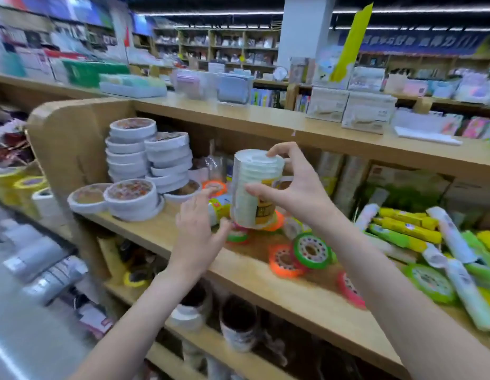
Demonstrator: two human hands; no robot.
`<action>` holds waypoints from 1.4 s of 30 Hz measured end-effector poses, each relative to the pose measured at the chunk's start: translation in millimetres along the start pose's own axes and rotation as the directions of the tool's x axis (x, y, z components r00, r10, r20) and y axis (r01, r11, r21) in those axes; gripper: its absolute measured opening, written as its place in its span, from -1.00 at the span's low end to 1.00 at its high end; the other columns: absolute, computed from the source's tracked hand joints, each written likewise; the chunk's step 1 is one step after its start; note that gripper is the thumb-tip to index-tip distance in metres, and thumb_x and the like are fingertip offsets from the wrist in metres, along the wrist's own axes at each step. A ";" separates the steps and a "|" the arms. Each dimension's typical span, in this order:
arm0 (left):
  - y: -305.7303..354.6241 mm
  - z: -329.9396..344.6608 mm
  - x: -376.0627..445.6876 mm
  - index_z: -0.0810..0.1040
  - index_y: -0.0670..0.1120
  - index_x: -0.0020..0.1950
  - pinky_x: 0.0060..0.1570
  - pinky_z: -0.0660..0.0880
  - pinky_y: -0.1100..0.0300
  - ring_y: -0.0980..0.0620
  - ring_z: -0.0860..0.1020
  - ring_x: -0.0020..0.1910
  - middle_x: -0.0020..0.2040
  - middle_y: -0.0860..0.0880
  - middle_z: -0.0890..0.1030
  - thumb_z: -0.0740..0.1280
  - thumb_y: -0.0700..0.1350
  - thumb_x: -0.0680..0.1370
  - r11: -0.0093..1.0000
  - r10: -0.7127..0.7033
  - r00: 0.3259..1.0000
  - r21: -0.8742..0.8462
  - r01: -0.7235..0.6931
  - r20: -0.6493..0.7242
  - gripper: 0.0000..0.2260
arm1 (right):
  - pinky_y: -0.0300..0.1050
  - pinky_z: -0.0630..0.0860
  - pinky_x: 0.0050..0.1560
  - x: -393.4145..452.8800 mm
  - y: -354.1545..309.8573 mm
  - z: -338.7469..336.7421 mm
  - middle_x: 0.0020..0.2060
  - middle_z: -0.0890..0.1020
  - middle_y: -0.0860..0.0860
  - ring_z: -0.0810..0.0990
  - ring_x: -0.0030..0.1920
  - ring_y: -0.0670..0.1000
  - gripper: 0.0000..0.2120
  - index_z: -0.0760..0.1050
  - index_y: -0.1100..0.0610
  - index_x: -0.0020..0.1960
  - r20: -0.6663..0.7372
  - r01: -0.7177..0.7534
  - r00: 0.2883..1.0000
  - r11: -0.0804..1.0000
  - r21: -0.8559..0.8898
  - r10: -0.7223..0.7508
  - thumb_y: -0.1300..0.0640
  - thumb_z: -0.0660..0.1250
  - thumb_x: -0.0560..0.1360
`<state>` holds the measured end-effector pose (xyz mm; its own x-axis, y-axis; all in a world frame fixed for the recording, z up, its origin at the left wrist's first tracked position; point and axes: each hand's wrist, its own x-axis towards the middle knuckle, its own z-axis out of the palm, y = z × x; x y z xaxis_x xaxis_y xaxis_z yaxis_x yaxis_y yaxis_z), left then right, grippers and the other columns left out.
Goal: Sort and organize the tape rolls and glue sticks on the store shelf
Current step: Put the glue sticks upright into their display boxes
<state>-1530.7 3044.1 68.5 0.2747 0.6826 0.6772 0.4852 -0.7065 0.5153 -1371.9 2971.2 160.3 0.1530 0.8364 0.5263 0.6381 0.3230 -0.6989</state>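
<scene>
Two bare forearms reach in from the bottom edge toward the middle wooden shelf [255,272]. Up at chest height the right hand [298,185] grips a wrapped stack of clear tape rolls [252,187], standing upright and lifted just off the board, thumb pressed on its side and fingertips curled over the top rim; a yellow label shows on the lower part of the pack. Just left of it, the left hand [197,234] is spread with straight, relaxed fingers, its thumb near the bottom edge of the pack, though whether it actually touches is hard to say through the blur. Under and behind the pack lie loose small rolls: an orange roll [286,261] and a green roll [311,250] touching each other on the board, a pink roll [349,289] nearer the front edge. At the left end of the shelf stand piles of white double-sided tape rolls [148,163], some tall, some lying flat in front. Off to the right, long green and yellow stick packs [405,229] lie jumbled in a heap, with white tubes across them. Lower shelves hold more rolls, blurred.
</scene>
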 end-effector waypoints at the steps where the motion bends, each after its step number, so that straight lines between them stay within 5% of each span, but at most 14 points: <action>1: -11.9 -5.1 0.7 0.45 -0.24 0.19 0.08 0.43 -0.11 -0.23 0.51 0.06 0.07 -0.18 0.55 0.16 0.01 0.38 0.999 -0.049 0.999 0.012 0.049 -0.011 -0.52 | -0.15 0.45 -0.01 4.2 1.4 12.0 -0.04 0.51 -0.10 0.50 -0.04 -0.11 -0.50 0.33 0.03 0.05 0.019 -0.009 1.000 1.000 0.002 0.009 -0.08 0.52 0.28; 6: -62.6 -29.3 -8.9 0.46 -0.20 0.17 0.17 0.34 -0.07 -0.17 0.45 0.16 0.11 -0.15 0.52 0.29 -0.31 0.43 0.975 -0.218 0.976 0.043 0.217 0.004 -0.69 | 0.02 0.52 -0.07 8.7 11.2 65.9 -0.20 0.58 -0.05 0.54 -0.23 -0.06 -0.55 0.33 0.00 -0.02 0.204 -0.105 0.974 0.994 0.020 0.099 -0.08 0.52 0.28; 11: -78.6 -33.8 -11.1 0.46 -0.22 0.21 0.19 0.38 -0.18 -0.17 0.49 0.16 0.13 -0.15 0.55 0.29 -0.35 0.45 0.973 -0.232 0.972 0.010 0.231 0.044 -0.67 | -0.40 0.31 -0.23 12.5 12.2 108.9 -0.18 0.41 -0.20 0.40 -0.24 -0.28 -0.51 0.22 -0.05 0.02 0.226 0.133 0.970 0.977 -0.170 -0.092 -0.08 0.48 0.32; 15: -83.8 -35.5 -18.3 0.42 -0.17 0.22 0.18 0.41 -0.16 -0.04 0.49 0.13 0.09 0.00 0.49 0.27 -0.26 0.44 0.989 -0.129 0.991 -0.064 0.131 0.036 -0.65 | -0.40 0.27 -0.12 23.8 15.3 114.0 -0.04 0.42 -0.07 0.38 -0.09 -0.17 -0.49 0.25 0.00 0.07 0.260 0.158 0.960 0.969 -0.189 -0.106 -0.06 0.50 0.31; 18: -80.8 -37.8 -25.8 0.37 -0.15 0.24 0.18 0.40 0.08 0.09 0.43 0.07 0.09 0.05 0.39 0.22 -0.22 0.42 0.987 -0.074 0.995 -0.150 0.064 -0.064 -0.63 | -0.41 0.29 0.01 22.3 18.7 101.2 0.12 0.42 -0.04 0.41 0.07 -0.13 -0.45 0.29 -0.02 0.16 0.308 0.157 0.947 0.967 -0.202 -0.090 -0.04 0.51 0.31; 22: -59.1 -39.9 -32.5 0.34 -0.06 0.19 0.15 0.32 0.30 0.07 0.40 0.02 0.09 0.06 0.33 0.16 -0.21 0.44 0.977 0.067 0.983 -0.189 -0.099 -0.169 -0.67 | -0.35 0.47 -0.01 -0.3 18.2 56.9 0.05 0.50 -0.12 0.52 -0.02 -0.18 -0.62 0.36 -0.09 0.08 0.197 -0.006 0.980 0.997 -0.076 0.021 0.06 0.45 0.36; 24: -45.2 -34.0 -30.8 0.35 -0.08 0.19 0.19 0.32 0.30 0.09 0.37 0.12 0.13 -0.02 0.34 0.16 -0.25 0.45 0.961 0.166 0.975 -0.198 -0.194 -0.150 -0.68 | -0.32 0.47 -0.01 -18.6 22.9 25.0 -0.02 0.55 -0.13 0.54 -0.03 -0.18 -0.74 0.43 -0.08 0.04 0.140 -0.022 0.989 0.988 -0.153 0.044 -0.02 0.38 0.38; 27: -21.8 -20.3 -26.2 0.34 -0.10 0.20 0.27 0.28 0.28 0.10 0.33 0.20 0.16 -0.04 0.33 0.17 -0.24 0.45 0.931 0.245 0.963 -0.250 -0.265 -0.109 -0.68 | -0.30 0.47 -0.03 -52.1 30.1 -27.5 -0.07 0.61 -0.08 0.56 -0.05 -0.17 -0.70 0.54 0.04 -0.02 -0.001 -0.052 0.999 0.939 -0.340 0.055 -0.17 0.36 0.42; 30: 0.4 0.3 -21.9 0.33 -0.09 0.24 0.29 0.30 0.20 0.01 0.36 0.23 0.20 -0.03 0.34 0.19 -0.23 0.46 0.910 0.302 0.953 -0.291 -0.295 -0.022 -0.65 | -0.40 0.37 -0.02 -87.7 34.4 -69.3 0.00 0.60 -0.05 0.50 -0.03 -0.21 -0.63 0.52 -0.04 0.00 -0.088 -0.153 0.988 0.866 -0.476 0.127 -0.27 0.32 0.34; 32: 16.3 17.5 -20.0 0.34 -0.06 0.30 0.26 0.33 0.12 -0.03 0.38 0.22 0.26 -0.06 0.37 0.20 -0.19 0.47 0.899 0.361 0.929 -0.293 -0.325 0.078 -0.61 | -0.36 0.23 0.16 -110.4 43.1 -80.2 0.23 0.47 -0.04 0.38 0.20 -0.18 -0.47 0.40 -0.16 0.20 -0.003 -0.245 0.954 0.779 -0.578 0.298 -0.37 0.30 0.31; 35: 39.3 43.9 -22.5 0.35 0.07 0.36 0.15 0.38 0.00 -0.13 0.42 0.22 0.33 -0.10 0.40 0.20 0.01 0.50 0.891 0.451 0.850 -0.190 -0.412 0.271 -0.59 | -0.16 0.03 0.38 -142.5 66.1 -70.0 0.43 0.20 -0.12 0.13 0.44 -0.02 -0.31 0.12 -0.37 0.32 0.144 -0.200 0.880 0.629 -0.751 0.452 -0.58 -0.07 0.25; 38: 46.6 60.7 -26.6 0.42 0.12 0.31 0.02 0.50 -0.10 -0.22 0.46 0.17 0.35 -0.12 0.42 0.15 0.19 0.48 0.874 0.468 0.756 -0.117 -0.471 0.457 -0.57 | -0.21 0.19 0.26 -159.2 72.6 -70.6 0.29 0.41 -0.09 0.35 0.29 -0.01 -0.27 0.42 -0.14 0.29 0.117 -0.164 0.934 0.693 -0.702 0.339 -0.54 -0.06 0.34; 42: 39.8 60.5 -23.0 0.38 0.11 0.23 0.21 0.37 0.03 -0.15 0.40 0.21 0.33 -0.09 0.40 0.21 0.19 0.44 0.871 0.489 0.726 -0.224 -0.437 0.484 -0.61 | -0.49 0.19 0.20 -161.9 71.6 -82.9 0.20 0.45 -0.20 0.35 0.22 -0.27 -0.54 0.47 -0.13 0.18 0.170 -0.076 0.963 0.816 -0.574 0.209 -0.33 0.24 0.38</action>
<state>-1467.5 3011.6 41.6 0.8383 0.2407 0.4892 0.1163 -0.9556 0.2708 -1288.5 2822.2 65.2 0.1526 0.9483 0.2781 0.9417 -0.0541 -0.3321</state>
